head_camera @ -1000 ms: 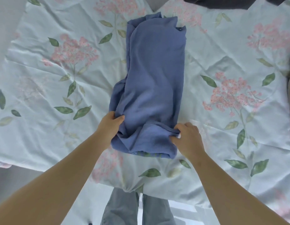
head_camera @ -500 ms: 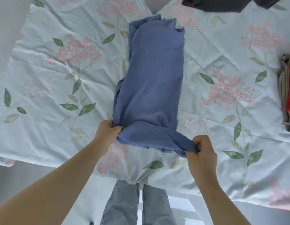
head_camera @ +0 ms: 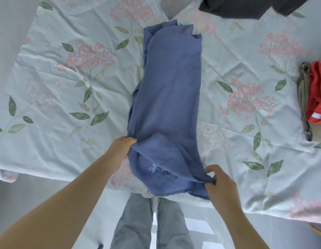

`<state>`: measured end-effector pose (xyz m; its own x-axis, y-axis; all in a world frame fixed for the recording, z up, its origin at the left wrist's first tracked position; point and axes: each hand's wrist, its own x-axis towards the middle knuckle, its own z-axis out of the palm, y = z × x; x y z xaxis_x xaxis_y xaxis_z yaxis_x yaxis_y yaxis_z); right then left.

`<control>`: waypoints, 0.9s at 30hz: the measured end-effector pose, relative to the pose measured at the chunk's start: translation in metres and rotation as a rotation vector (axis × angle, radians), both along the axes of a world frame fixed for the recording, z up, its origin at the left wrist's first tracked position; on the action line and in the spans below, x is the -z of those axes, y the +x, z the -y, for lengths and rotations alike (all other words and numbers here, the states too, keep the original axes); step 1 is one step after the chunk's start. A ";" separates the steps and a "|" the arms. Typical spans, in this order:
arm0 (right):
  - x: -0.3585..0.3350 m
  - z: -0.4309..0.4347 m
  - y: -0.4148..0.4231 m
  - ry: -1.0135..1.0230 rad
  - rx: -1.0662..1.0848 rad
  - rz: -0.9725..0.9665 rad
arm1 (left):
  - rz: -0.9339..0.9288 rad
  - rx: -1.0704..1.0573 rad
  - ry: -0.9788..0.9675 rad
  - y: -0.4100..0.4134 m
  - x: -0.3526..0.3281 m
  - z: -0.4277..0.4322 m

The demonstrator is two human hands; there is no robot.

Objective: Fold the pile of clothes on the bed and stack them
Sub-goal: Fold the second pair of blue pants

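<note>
Floral bedsheet [head_camera: 70, 72] bears blue garment [head_camera: 171, 90], near hem pinched between left hand [head_camera: 120, 151] and right hand [head_camera: 221, 184].

domestic bedroom, seen from above. a bed [head_camera: 263, 198] spread with a pale sheet [head_camera: 53, 144] printed with pink blossoms and green leaves fills the view; household laundry lies on it: a long blue garment [head_camera: 170, 87] at centre, a dark garment [head_camera: 237, 6] at the far edge, and a red garment [head_camera: 317, 90] on a khaki garment [head_camera: 303, 105] at the right edge. a pale floor [head_camera: 30, 194] shows beside the bed.
</note>
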<state>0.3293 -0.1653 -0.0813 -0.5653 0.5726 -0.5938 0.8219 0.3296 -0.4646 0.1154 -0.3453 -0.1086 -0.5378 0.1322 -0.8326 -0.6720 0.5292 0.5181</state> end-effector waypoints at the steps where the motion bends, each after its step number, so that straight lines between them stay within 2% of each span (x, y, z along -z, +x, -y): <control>1: 0.006 0.007 0.005 0.001 -0.102 0.081 | 0.002 0.021 -0.012 0.006 0.007 -0.002; 3: 0.016 0.016 0.015 0.020 -0.198 0.175 | -0.056 0.132 -0.084 0.015 0.018 -0.007; 5: 0.020 0.018 0.021 0.031 -0.155 0.144 | -0.075 0.217 -0.093 0.021 0.018 -0.014; 6: 0.020 0.018 0.024 0.036 -0.113 0.085 | -0.053 0.218 -0.059 0.021 0.015 -0.016; 8: 0.019 0.016 0.031 0.067 -0.094 -0.044 | 0.003 0.068 0.066 0.016 0.006 -0.013; 10: 0.018 0.017 0.038 0.112 -0.240 -0.074 | -0.037 -0.053 0.110 0.012 0.006 0.000; 13: 0.027 0.023 0.049 0.024 -0.581 0.109 | -0.063 -0.032 -0.003 0.020 0.010 0.020; 15: 0.033 0.024 0.047 -0.077 -0.643 0.216 | 0.005 -0.076 0.037 0.027 0.015 0.025; 16: 0.035 0.024 0.044 -0.090 -0.612 0.214 | 0.016 -0.081 0.073 0.030 0.017 0.027; 18: 0.038 0.023 0.033 -0.053 -0.479 0.171 | -0.029 0.043 0.086 0.032 0.019 0.027; 20: 0.038 0.022 0.020 -0.047 -0.237 0.108 | -0.083 0.173 0.002 0.032 0.022 0.025; 21: 0.038 0.022 0.014 -0.044 -0.111 0.063 | -0.098 0.178 -0.063 0.032 0.024 0.023; 23: 0.039 0.020 0.003 -0.030 0.065 0.015 | -0.045 0.056 -0.134 0.031 0.022 0.016; 25: 0.041 0.018 -0.007 -0.042 0.136 0.024 | 0.022 -0.022 -0.167 0.030 0.023 0.004; 27: 0.044 0.019 -0.014 -0.071 0.110 0.053 | 0.000 0.098 -0.256 0.033 0.025 -0.012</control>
<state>0.3153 -0.1846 -0.1249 -0.4678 0.5852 -0.6623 0.8755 0.2039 -0.4382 0.1482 -0.3338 -0.1333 -0.5330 -0.0308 -0.8455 -0.6109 0.7054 0.3594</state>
